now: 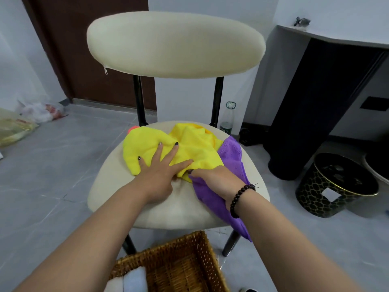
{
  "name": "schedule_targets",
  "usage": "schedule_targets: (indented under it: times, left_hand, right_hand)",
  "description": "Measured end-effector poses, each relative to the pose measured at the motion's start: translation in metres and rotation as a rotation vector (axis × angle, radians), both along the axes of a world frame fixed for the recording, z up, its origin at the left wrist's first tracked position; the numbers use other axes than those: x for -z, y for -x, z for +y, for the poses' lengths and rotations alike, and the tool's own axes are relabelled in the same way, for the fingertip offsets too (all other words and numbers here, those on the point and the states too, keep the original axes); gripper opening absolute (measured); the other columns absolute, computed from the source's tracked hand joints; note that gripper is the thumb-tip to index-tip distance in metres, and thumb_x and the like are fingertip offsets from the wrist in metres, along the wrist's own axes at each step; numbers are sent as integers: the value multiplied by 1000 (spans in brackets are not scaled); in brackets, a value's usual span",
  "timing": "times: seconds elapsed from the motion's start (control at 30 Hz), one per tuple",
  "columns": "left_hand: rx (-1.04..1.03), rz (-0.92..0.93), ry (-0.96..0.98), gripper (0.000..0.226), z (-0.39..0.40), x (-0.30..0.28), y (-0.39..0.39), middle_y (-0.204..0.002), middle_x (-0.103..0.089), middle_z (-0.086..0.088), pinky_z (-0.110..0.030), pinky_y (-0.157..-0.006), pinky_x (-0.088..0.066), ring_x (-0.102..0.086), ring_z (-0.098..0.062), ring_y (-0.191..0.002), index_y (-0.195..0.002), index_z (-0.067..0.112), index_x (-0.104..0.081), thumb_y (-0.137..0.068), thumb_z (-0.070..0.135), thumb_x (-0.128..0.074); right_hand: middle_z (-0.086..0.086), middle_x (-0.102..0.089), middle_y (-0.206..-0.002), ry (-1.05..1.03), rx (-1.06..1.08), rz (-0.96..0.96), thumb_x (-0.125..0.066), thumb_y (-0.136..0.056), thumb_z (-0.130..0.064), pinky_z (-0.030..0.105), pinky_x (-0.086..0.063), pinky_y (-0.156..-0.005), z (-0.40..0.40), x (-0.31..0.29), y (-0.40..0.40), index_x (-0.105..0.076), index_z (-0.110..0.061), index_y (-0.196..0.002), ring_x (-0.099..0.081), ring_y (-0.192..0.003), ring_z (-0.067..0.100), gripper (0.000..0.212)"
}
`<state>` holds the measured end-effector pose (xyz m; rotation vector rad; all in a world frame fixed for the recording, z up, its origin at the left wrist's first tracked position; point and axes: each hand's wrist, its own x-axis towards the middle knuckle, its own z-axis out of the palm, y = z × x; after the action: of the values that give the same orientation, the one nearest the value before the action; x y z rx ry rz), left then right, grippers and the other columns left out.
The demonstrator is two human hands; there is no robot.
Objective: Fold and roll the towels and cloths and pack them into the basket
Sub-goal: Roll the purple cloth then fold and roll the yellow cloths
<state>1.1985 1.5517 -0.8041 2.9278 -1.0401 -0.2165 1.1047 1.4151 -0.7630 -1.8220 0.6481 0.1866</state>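
Head camera footage showed us the yellow cloth (189,148) lying rumpled on the cream seat of the chair (174,205), toward the seat's back half. Our left hand (160,171) lay flat on its near left part, fingers straight and spread, the fingertips (160,144) reaching into the middle of the fabric and the thumb toward the seat's front; it pressed the cloth without gripping it. A purple cloth (231,159) lay just beside the yellow one on the right, partly tucked under it, and trailed off the seat's front right edge. Our right hand (219,180) rested on this purple cloth with its fingers reaching left to the yellow cloth's near edge; whether they pinched the fabric or only touched it we could not tell, since their tips were hidden. A dark bead bracelet (240,197) circled that wrist. A small orange patch (133,129) peeked out behind the yellow cloth. Below the seat, nearest us, stood the wicker basket (189,256), with a pale rolled towel (130,281) in its left corner. On the floor to the right stood a black patterned bin (336,186).
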Motion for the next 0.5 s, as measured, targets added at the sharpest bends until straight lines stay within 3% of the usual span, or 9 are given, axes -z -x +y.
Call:
schedule_targets:
  times: [0.1, 0.13, 0.2, 0.23, 0.3, 0.37, 0.5]
  left_hand:
    - [-32, -5, 23, 88, -1, 5, -7, -154, 26, 13, -73, -105, -5, 30, -25, -141, -141, 58, -9, -84, -4, -37]
    - [-44, -5, 30, 88, 0, 6, -10, -155, 24, 14, -73, -105, -5, 29, -24, -141, -141, 57, -12, -84, -4, -37]
    - [-70, -4, 40, 87, 0, 8, -17, -156, 21, 14, -72, -106, -4, 28, -23, -141, -141, 56, -16, -82, -6, -36]
    - [-81, -7, 41, 87, -1, 8, -19, -156, 20, 13, -72, -106, -4, 28, -23, -142, -141, 55, -17, -82, -6, -36]
    - [-102, -14, 43, 86, -2, 8, -22, -157, 19, 13, -72, -106, -5, 27, -24, -142, -142, 54, -18, -82, -5, -37]
    - [-122, -18, 56, 84, -3, 8, -22, -157, 18, 11, -73, -106, -6, 25, -24, -142, -142, 53, -18, -84, -4, -39]
    - [-144, -46, 118, 86, -4, 5, -11, -158, 17, 8, -70, -107, -9, 18, -27, -144, -146, 49, -9, -85, -1, -42]
  right_hand:
    - [3, -61, -70, 102, -103, 27, -77, -67, -37, 31, -46, -58, -4, -7, 8, -58, -14, -68, -53, -65, 16, 30]
    - [0, -54, -67, 136, -129, 51, -77, -69, -34, 27, -40, -57, -6, -9, 10, -57, -12, -66, -47, -63, 14, 30]
    - [3, -55, -79, 168, -181, 67, -74, -74, -27, 31, -44, -69, -12, -12, 15, -68, 1, -88, -48, -75, 14, 32]
    - [6, -59, -87, 167, -196, 67, -72, -77, -23, 34, -47, -78, -14, -14, 18, -67, 4, -104, -51, -82, 18, 39]
    - [13, -65, -112, 147, -188, 59, -67, -81, -16, 37, -43, -97, -15, -19, 25, -60, 4, -118, -57, -104, 27, 43]
    - [15, -60, -124, 115, -190, 36, -64, -82, -12, 38, -41, -102, -16, -22, 30, -62, 4, -116, -53, -115, 27, 38]
    - [11, -69, -99, -68, -56, -116, -64, -76, -9, 34, -46, -93, -21, -24, 33, -69, 4, -98, -57, -93, 18, 26]
